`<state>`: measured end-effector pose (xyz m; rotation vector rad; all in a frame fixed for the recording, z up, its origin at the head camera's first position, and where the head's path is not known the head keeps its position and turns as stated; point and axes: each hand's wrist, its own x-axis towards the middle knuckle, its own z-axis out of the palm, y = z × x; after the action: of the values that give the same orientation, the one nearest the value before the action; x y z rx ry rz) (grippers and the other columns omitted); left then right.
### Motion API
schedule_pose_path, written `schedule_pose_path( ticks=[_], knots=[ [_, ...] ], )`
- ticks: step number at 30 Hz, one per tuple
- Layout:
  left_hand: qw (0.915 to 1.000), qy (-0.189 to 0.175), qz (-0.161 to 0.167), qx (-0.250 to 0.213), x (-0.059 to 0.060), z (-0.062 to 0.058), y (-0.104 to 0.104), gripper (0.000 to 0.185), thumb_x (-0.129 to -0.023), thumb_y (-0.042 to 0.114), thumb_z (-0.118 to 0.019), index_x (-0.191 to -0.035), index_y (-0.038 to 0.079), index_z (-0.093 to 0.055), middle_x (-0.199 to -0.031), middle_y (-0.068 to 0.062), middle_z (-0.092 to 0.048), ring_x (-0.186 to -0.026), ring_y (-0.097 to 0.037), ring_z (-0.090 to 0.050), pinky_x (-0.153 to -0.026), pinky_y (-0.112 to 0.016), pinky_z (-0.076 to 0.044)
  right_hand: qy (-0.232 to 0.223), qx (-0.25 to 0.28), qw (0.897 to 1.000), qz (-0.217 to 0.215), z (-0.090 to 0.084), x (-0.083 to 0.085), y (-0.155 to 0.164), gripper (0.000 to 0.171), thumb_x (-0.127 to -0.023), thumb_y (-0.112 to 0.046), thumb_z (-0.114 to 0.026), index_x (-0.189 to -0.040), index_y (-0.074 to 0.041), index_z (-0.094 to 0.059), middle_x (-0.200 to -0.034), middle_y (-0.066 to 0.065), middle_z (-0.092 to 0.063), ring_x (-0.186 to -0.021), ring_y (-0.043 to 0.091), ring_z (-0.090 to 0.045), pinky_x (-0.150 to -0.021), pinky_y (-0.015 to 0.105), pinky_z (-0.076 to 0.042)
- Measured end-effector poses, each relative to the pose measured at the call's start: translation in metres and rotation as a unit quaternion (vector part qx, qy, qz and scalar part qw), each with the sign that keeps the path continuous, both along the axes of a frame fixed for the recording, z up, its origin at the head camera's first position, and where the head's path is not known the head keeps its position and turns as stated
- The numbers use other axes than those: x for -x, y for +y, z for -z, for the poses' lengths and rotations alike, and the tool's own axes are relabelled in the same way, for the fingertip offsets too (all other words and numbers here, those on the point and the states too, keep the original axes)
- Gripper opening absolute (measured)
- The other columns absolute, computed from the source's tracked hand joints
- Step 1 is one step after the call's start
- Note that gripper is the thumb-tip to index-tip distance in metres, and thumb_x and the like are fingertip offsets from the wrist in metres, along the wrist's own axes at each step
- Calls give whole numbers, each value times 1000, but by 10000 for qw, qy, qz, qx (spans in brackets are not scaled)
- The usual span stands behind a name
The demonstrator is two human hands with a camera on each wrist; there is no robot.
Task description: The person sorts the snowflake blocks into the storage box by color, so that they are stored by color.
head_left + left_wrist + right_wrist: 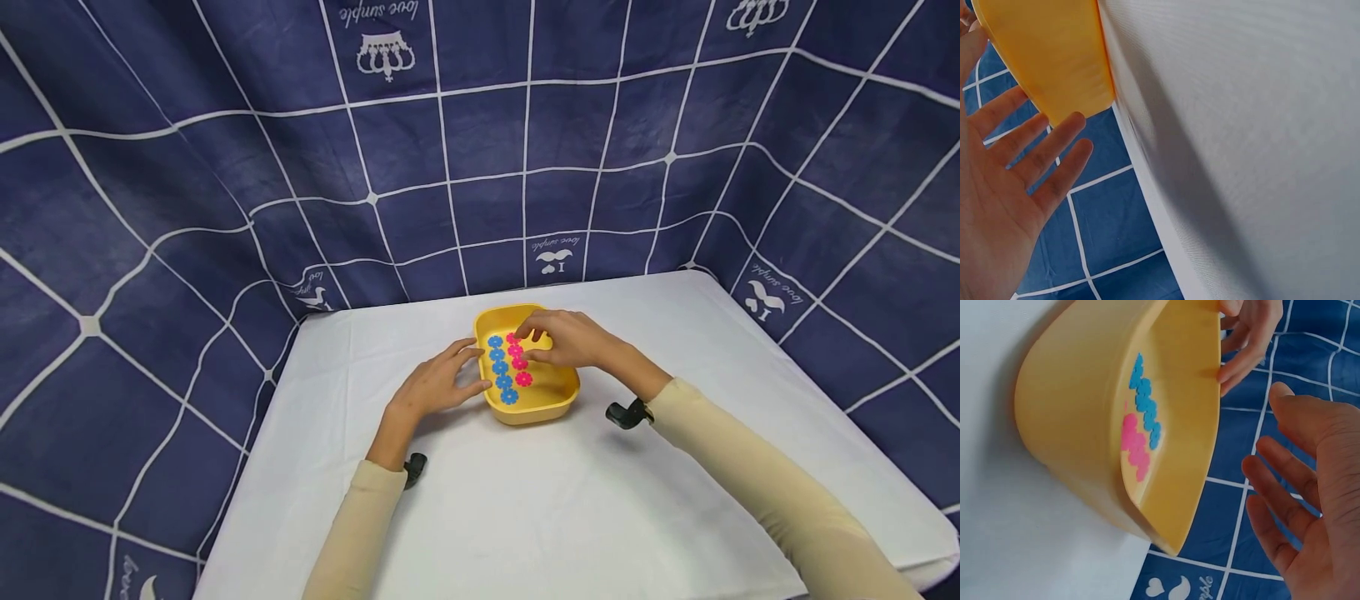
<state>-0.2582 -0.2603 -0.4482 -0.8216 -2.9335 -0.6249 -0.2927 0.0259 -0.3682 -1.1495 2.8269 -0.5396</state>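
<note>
A yellow plastic basin [534, 415] stands on the white tabletop. On its floor lie several blue flower-shaped pieces [500, 367] in one row, with several pink flower-shaped pieces [523, 379] in a row to their right. My left hand [435, 379] is at the basin's left rim, its fingertips right by the edge. In the left wrist view those fingers spread beside the basin's outer wall [1054, 56]. My right hand [570, 340] hovers over the basin's right side, fingers loosely bent above the pink row. The right wrist view shows nothing between its fingers [1279, 515].
A white cloth [480, 517] covers the table. Dark blue curtains [487, 208] with white grid lines hang behind the table and at both sides. A small black wrist device [628, 414] is worn at the right cuff, another [415, 469] at the left.
</note>
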Motion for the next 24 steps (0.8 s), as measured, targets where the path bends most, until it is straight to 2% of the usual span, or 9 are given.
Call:
schedule_pose_path(
  ticks=[6,14,24],
  knots=[
    [10000,-10,1,-72,2,0,1,70,-91,68,-60,-145,23,-55,-158,3,-40,-135,-23,-53,-99,-48,-52,-19,102,9998,192,3,0,12,36,-88,-40,-79,-120,-26,-71,-113,-10,-70,-102,17,-67,-80,36,-56],
    [10000,11,21,-71,2,0,1,75,-90,71,-57,-146,20,-55,-158,3,-40,-136,-21,-51,-100,-47,-52,14,397,9980,489,5,-6,36,37,-88,-42,-80,-119,-23,-72,-108,-11,-70,-98,16,-66,-77,33,-57],
    [9999,91,-14,51,-2,-1,1,72,-91,70,-58,-144,21,-56,-158,2,-41,-142,-18,-44,-104,-46,-50,-42,595,9948,820,14,-11,64,40,-88,-38,-80,-122,-19,-72,-116,-1,-72,-100,17,-66,-80,38,-58]
  ],
)
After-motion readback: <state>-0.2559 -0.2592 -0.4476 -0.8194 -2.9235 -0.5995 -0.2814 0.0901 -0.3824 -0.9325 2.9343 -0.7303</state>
